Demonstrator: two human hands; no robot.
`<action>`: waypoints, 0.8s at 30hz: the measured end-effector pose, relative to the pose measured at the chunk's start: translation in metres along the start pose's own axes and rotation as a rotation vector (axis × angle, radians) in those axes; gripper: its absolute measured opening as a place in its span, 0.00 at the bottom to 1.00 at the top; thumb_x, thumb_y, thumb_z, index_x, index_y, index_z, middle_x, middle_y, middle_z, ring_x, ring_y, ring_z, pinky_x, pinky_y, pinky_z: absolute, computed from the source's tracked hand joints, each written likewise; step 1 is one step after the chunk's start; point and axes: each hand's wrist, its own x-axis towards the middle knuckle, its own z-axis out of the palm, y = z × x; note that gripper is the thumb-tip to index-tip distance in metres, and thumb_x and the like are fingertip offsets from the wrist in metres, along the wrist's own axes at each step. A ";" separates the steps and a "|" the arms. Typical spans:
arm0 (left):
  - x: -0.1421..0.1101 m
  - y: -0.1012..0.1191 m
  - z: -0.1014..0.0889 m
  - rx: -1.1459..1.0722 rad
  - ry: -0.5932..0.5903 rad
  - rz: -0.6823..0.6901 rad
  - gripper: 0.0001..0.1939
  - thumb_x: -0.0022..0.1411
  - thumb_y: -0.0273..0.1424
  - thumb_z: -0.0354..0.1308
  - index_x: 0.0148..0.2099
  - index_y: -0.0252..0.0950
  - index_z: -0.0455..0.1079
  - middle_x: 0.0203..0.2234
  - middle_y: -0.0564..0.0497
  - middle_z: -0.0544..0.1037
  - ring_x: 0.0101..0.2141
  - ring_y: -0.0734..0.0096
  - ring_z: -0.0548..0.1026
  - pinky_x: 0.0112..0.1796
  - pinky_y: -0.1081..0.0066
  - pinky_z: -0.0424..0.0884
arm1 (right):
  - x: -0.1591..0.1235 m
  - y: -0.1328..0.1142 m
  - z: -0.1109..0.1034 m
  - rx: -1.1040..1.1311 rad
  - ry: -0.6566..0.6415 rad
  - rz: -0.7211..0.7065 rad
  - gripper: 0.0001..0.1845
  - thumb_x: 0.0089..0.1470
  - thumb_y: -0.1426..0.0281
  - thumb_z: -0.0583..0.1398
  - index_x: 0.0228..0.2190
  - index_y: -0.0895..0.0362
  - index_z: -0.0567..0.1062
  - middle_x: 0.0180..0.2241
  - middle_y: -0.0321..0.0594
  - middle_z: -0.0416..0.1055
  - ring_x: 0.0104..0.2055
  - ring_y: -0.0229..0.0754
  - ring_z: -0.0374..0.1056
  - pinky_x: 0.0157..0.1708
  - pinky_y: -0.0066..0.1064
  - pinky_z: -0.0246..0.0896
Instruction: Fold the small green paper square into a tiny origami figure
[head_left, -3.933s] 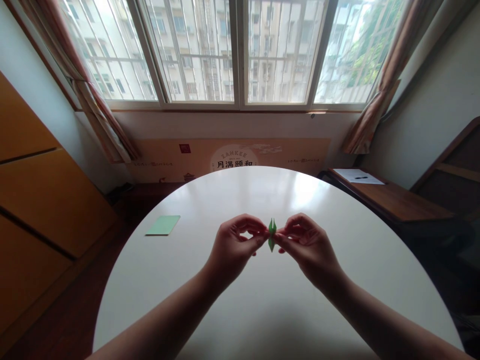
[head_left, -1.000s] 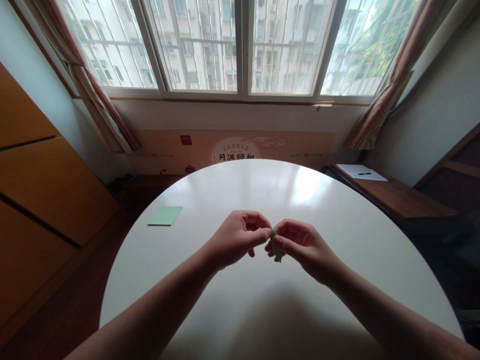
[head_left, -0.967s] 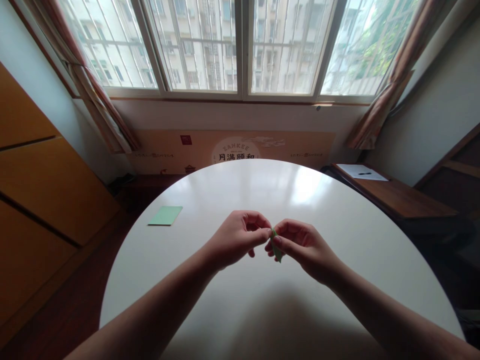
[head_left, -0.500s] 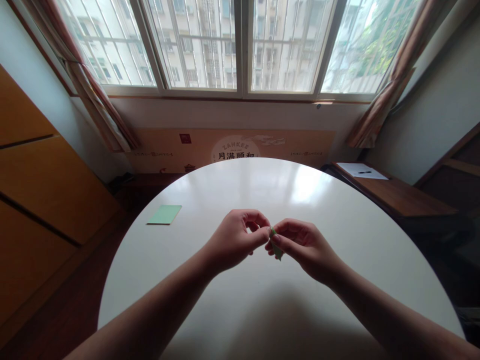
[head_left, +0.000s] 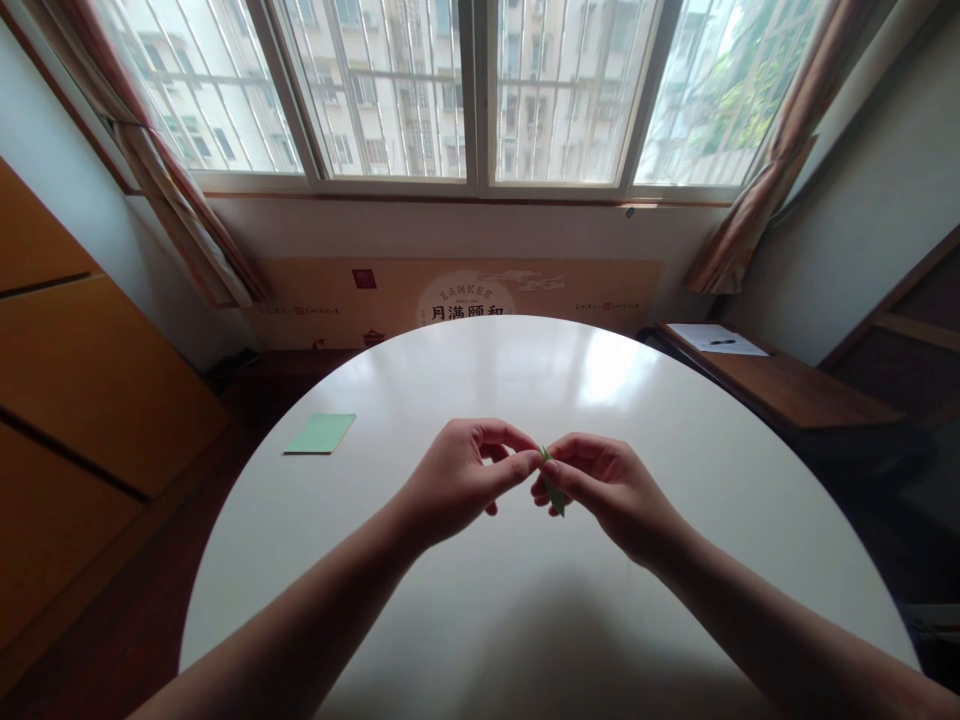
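Observation:
A small piece of folded green paper (head_left: 553, 495) is held above the white table between my two hands. My left hand (head_left: 471, 478) pinches its upper end between thumb and forefinger. Thumb and fingers of my right hand (head_left: 606, 485) close on the paper just below that, and its pointed lower tip sticks out beneath them. Much of the paper is hidden behind the fingertips. On the table's left side lies a square stack of light green paper (head_left: 321, 434).
The round white table (head_left: 420, 370) fills the middle. Beyond its right edge, a brown wooden desk (head_left: 817, 388) bears a white sheet (head_left: 716, 337) with a black pen on it. A printed orange-beige board (head_left: 300, 295) stands under the window, and a wooden cabinet (head_left: 90, 370) is at left.
The view has shifted slightly. My left thumb and forefinger have come closer together at the paper's top end; my right hand keeps its pinch, nearly still.

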 end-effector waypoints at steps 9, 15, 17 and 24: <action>-0.004 0.000 0.003 0.154 0.067 0.030 0.11 0.61 0.35 0.60 0.37 0.32 0.77 0.25 0.49 0.78 0.22 0.73 0.72 0.18 0.78 0.69 | -0.001 0.004 0.002 -0.054 0.013 -0.022 0.14 0.56 0.59 0.67 0.33 0.59 0.79 0.29 0.44 0.79 0.30 0.42 0.73 0.29 0.32 0.67; 0.000 0.000 0.002 0.032 0.071 -0.013 0.11 0.60 0.34 0.61 0.36 0.30 0.78 0.22 0.50 0.75 0.23 0.73 0.71 0.16 0.79 0.68 | -0.001 0.003 0.001 -0.024 0.046 0.010 0.14 0.54 0.59 0.68 0.32 0.58 0.78 0.28 0.44 0.79 0.29 0.42 0.74 0.27 0.32 0.67; 0.001 -0.001 0.000 -0.001 0.103 -0.023 0.12 0.59 0.35 0.61 0.37 0.30 0.78 0.21 0.51 0.74 0.23 0.73 0.71 0.15 0.80 0.67 | -0.001 0.003 0.001 -0.008 0.060 0.019 0.14 0.53 0.59 0.68 0.31 0.58 0.78 0.28 0.44 0.80 0.29 0.42 0.74 0.27 0.31 0.67; 0.000 0.000 0.000 0.066 0.075 -0.005 0.13 0.59 0.38 0.63 0.37 0.31 0.79 0.21 0.50 0.76 0.22 0.73 0.70 0.16 0.79 0.68 | -0.001 0.005 0.000 -0.032 0.078 -0.007 0.14 0.53 0.60 0.69 0.30 0.58 0.78 0.28 0.43 0.79 0.29 0.42 0.74 0.27 0.32 0.67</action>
